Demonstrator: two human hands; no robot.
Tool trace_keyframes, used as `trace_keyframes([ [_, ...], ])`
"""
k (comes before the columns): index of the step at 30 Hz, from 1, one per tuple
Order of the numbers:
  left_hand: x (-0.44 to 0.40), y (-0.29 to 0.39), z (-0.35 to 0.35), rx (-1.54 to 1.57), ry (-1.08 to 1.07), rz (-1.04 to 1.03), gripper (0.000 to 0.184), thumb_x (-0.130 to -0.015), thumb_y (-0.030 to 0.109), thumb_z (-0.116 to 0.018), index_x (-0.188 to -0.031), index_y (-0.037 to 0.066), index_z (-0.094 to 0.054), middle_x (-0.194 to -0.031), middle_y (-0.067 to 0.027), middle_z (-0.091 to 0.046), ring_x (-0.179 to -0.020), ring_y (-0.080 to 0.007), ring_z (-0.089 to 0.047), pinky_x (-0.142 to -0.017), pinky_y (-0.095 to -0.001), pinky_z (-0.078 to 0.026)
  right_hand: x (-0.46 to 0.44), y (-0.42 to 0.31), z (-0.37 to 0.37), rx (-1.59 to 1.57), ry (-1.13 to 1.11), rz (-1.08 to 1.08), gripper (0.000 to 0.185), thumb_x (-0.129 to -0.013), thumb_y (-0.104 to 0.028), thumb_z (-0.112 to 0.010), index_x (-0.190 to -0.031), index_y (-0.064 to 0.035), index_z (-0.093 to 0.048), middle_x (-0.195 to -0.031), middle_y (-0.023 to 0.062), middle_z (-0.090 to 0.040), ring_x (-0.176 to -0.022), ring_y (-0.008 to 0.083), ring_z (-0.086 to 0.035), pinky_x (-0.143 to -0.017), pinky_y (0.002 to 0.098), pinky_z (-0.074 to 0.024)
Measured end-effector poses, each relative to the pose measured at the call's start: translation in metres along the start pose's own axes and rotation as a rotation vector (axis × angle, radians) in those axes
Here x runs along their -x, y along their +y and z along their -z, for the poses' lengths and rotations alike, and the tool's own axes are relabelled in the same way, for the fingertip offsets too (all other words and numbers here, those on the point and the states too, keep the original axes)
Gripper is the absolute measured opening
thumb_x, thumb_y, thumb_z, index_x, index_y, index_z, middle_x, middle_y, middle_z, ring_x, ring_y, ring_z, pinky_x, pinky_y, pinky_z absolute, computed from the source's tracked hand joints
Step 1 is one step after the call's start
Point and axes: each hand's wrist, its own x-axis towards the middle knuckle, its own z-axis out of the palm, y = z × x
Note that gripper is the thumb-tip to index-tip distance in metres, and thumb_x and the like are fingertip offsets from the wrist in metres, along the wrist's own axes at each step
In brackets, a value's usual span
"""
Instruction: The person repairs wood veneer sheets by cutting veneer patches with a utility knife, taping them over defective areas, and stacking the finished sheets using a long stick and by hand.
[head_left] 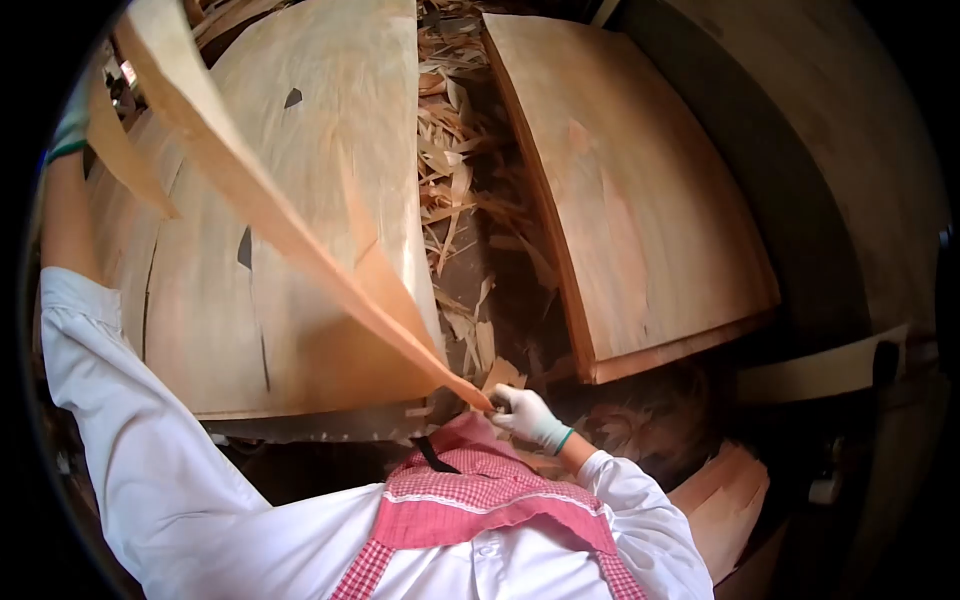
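A long, curved strip of wood veneer [290, 235] runs from the upper left down to my right hand [530, 415]. My right hand wears a white glove with a green cuff, and its fingers are closed on the strip's lower end in front of my apron. At the far left edge, my outstretched left hand [72, 125] is partly cut off. A shorter veneer piece [125, 155] hangs beside it, and its fingers cannot be made out. Beneath the long strip lies a broad stack of veneer sheets [330, 170] with dark holes and a split.
On the right stands a second veneer stack [650, 210]. Torn veneer scraps [455, 150] fill the gap between the stacks. More veneer pieces [725, 500] lie at lower right, near a pale board [810, 370]. My pink checked apron [480, 490] is close below the strip.
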Motion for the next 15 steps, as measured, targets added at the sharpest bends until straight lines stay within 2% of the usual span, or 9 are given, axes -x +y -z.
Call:
trace_keyframes([
  [1,0.006,-0.004,-0.004,-0.067,0.049,-0.108,0.011,-0.086,0.013,-0.059,-0.088,0.004,-0.065,-0.082,-0.0199,-0.066,-0.07,-0.0396,-0.061,-0.065,-0.0471,-0.048,-0.007,0.006,0.01,0.005,0.029,0.136,0.023,-0.079,-0.017,-0.065,-0.098,-0.0075,-0.056,-0.077,0.0175,-0.063,-0.073,0.0332,-0.064,-0.067,0.0369,-0.0501],
  [2,0.016,-0.01,-0.013,-0.108,0.087,-0.094,0.013,-0.088,0.012,-0.057,-0.088,0.002,-0.065,-0.082,-0.0199,-0.066,-0.071,-0.0393,-0.062,-0.066,-0.0479,-0.048,-0.014,0.006,0.025,0.044,0.002,0.178,0.024,-0.08,-0.016,-0.064,-0.1,-0.0072,-0.054,-0.08,0.0197,-0.062,-0.078,0.0365,-0.064,-0.068,0.0399,-0.0494],
  [4,0.041,-0.047,-0.047,0.108,0.069,0.094,0.013,-0.088,0.011,-0.056,-0.09,0.001,-0.064,-0.084,-0.02,-0.065,-0.074,-0.0391,-0.062,-0.068,-0.0474,-0.048,-0.031,0.015,0.057,0.114,0.002,0.189,0.028,-0.08,-0.016,-0.065,-0.104,-0.008,-0.052,-0.084,0.0192,-0.063,-0.082,0.0381,-0.064,-0.069,0.0411,-0.05],
  [6,0.08,-0.133,-0.061,-0.312,0.002,-0.306,0.013,-0.087,0.009,-0.055,-0.092,0.001,-0.064,-0.086,-0.0203,-0.065,-0.077,-0.0391,-0.062,-0.071,-0.0466,-0.048,-0.047,0.013,0.1,0.187,-0.005,0.178,0.032,-0.079,-0.016,-0.067,-0.107,-0.0087,-0.051,-0.089,0.0185,-0.064,-0.084,0.0384,-0.064,-0.071,0.0419,-0.0508],
  [8,0.084,-0.153,-0.062,-0.504,-0.079,-0.422,0.014,-0.087,0.008,-0.055,-0.094,0.0,-0.063,-0.087,-0.0206,-0.065,-0.079,-0.0391,-0.062,-0.072,-0.0461,-0.048,-0.073,0.022,0.138,0.273,0.013,0.261,0.029,-0.079,-0.016,-0.068,-0.104,-0.0096,-0.056,-0.094,0.0166,-0.064,-0.086,0.0375,-0.063,-0.073,0.041,-0.0518],
  [10,0.066,-0.125,-0.055,-0.46,-0.15,-0.249,0.014,-0.087,0.008,-0.055,-0.095,0.0,-0.063,-0.088,-0.0208,-0.065,-0.08,-0.0392,-0.062,-0.073,-0.0458,-0.048,-0.104,0.029,0.168,0.381,-0.005,0.302,0.023,-0.078,-0.012,-0.068,-0.099,-0.009,-0.059,-0.089,0.0133,-0.062,-0.08,0.0322,-0.064,-0.071,0.0358,-0.0516],
  [11,0.055,-0.105,-0.048,-0.442,-0.179,-0.16,0.015,-0.087,0.008,-0.055,-0.096,0.0,-0.063,-0.089,-0.0209,-0.065,-0.08,-0.0393,-0.061,-0.074,-0.0457,-0.048,-0.12,0.027,0.179,0.428,-0.028,0.265,0.021,-0.078,-0.013,-0.066,-0.098,-0.0079,-0.06,-0.091,0.014,-0.061,-0.083,0.0309,-0.064,-0.073,0.0361,-0.0513],
  [14,0.039,-0.058,-0.026,-0.391,-0.246,0.118,0.016,-0.087,0.007,-0.054,-0.097,0.0,-0.063,-0.091,-0.0212,-0.065,-0.082,-0.0394,-0.061,-0.075,-0.0454,-0.048,-0.186,0.03,0.204,0.267,-0.041,0.374,0.023,-0.079,-0.013,-0.065,-0.1,-0.0066,-0.06,-0.09,0.0152,-0.061,-0.082,0.0296,-0.064,-0.073,0.037,-0.0509],
  [15,0.036,-0.058,-0.019,-0.462,-0.277,0.106,0.017,-0.086,0.007,-0.054,-0.098,-0.001,-0.063,-0.091,-0.0214,-0.065,-0.083,-0.0396,-0.061,-0.076,-0.045,-0.048,-0.212,0.031,0.214,0.214,-0.127,0.281,0.024,-0.082,-0.012,-0.063,-0.105,-0.0054,-0.058,-0.091,0.0155,-0.06,-0.082,0.0262,-0.063,-0.074,0.0362,-0.0511],
])
